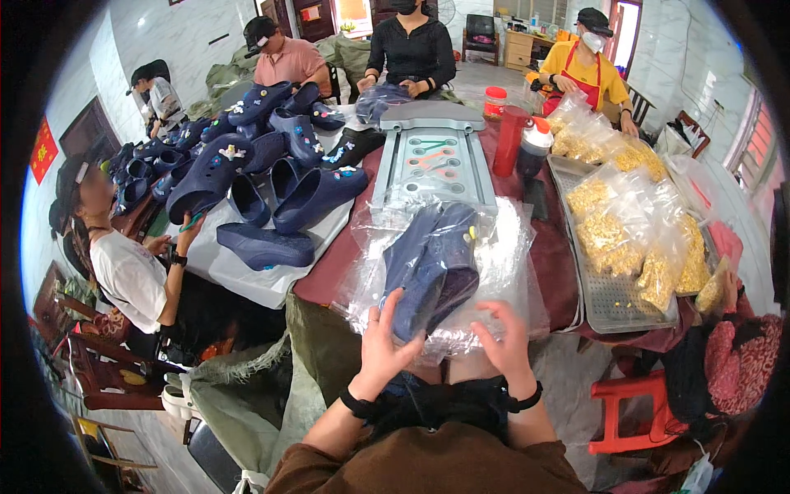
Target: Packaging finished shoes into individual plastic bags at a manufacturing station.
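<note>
A pair of dark blue clog shoes (pixel 432 263) lies inside a clear plastic bag (pixel 510 255) at the near edge of the table. My left hand (pixel 385 342) grips the near left end of the bag and the shoes' heel. My right hand (pixel 504 337) pinches the bag's near right edge. Both wrists wear black bands. More clear bags lie stacked under the shoes.
A grey sealing machine (pixel 434 156) stands behind the bag. Many blue clogs (pixel 271 173) are piled on the white table at left. A metal tray (pixel 609 300) with bags of yellow pieces (pixel 625 230) sits right. Red bottle (pixel 508 140). Several seated people surround the table. Red stool (pixel 634 407).
</note>
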Available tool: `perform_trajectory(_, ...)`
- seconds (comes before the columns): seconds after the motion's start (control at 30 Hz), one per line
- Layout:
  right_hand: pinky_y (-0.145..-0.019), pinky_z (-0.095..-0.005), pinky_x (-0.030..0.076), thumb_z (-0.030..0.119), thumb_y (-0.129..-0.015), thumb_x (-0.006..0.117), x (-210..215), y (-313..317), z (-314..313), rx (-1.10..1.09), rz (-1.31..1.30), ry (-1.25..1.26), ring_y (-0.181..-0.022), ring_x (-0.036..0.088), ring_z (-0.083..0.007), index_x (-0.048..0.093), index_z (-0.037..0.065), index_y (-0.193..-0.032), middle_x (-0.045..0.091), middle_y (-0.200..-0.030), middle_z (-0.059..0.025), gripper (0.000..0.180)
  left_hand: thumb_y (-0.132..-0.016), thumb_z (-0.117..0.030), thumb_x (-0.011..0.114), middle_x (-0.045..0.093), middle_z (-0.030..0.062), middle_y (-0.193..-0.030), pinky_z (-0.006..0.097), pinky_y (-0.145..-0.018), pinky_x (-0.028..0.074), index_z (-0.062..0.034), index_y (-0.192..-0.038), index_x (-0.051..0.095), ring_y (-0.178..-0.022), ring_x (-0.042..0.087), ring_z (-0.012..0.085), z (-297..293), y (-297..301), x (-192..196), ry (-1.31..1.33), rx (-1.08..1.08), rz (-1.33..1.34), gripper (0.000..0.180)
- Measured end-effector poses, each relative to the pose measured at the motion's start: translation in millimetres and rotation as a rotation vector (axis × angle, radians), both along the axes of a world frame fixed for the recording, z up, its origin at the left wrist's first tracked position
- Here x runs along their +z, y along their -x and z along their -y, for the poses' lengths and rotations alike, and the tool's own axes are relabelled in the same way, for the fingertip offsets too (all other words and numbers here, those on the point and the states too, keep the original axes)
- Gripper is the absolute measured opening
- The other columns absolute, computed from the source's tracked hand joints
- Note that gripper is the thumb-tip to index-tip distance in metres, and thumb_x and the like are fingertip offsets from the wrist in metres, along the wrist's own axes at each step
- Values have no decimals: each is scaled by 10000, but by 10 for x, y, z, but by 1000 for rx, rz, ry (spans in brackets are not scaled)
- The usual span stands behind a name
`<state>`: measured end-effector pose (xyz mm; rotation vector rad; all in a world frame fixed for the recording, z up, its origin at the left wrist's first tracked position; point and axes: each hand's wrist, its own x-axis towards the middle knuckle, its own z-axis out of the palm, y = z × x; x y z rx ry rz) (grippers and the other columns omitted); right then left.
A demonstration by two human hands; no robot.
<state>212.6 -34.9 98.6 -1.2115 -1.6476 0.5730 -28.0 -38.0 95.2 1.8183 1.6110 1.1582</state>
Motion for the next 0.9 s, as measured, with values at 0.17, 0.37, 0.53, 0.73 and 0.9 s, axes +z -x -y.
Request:
perform_trajectory(0.17,-965,-406,490,152,-797,806,-316,-74,-131,-89,224,-99,-1101,640,-339,674,17,-1145,678,-1193,-158,396,-752,-250,796,601,245,-1084,460,-806,524,-184,-1505,466,-935,644,427,-88,110,-63,-112,8,53,825)
perform_trajectory(0.37,-969,-445,489,183,-751,840,-439,-115,-131,-45,271,-62,-1125,615,-383,684,32,-1129,670,-1211,-162,436,-763,-258,786,576,275,-1121,479,-837,522,-195,-1505,454,-987,636,469,-49,63,-86,-102,12,25,816)
perform_trajectory(0.53,-971,-455,474,191,-764,832,-542,-136,-137,-56,267,-101,-1124,600,-381,684,39,-1120,666,-1215,-148,415,-771,-251,776,587,270,-1114,459,-838,527,-191,-1508,453,-995,640,456,-70,106,-106,-74,11,15,806)
perform_trajectory(0.73,-974,-460,458,178,-768,824,-604,-119,-108,-45,231,-122,-1133,585,-376,688,40,-1123,647,-1242,-147,404,-861,-190,727,620,143,-1319,327,-957,484,-66,-1516,454,-1126,604,210,-4,396,-64,86,-64,503,721)
perform_trajectory(0.9,-1016,-449,443,171,-786,813,-640,-138,-67,-70,200,-75,-1156,577,-375,685,34,-1141,641,-1246,-149,401,-956,-160,608,604,72,-1321,364,-973,525,-21,-1526,419,-1185,580,183,378,983,639,421,-11,895,617)
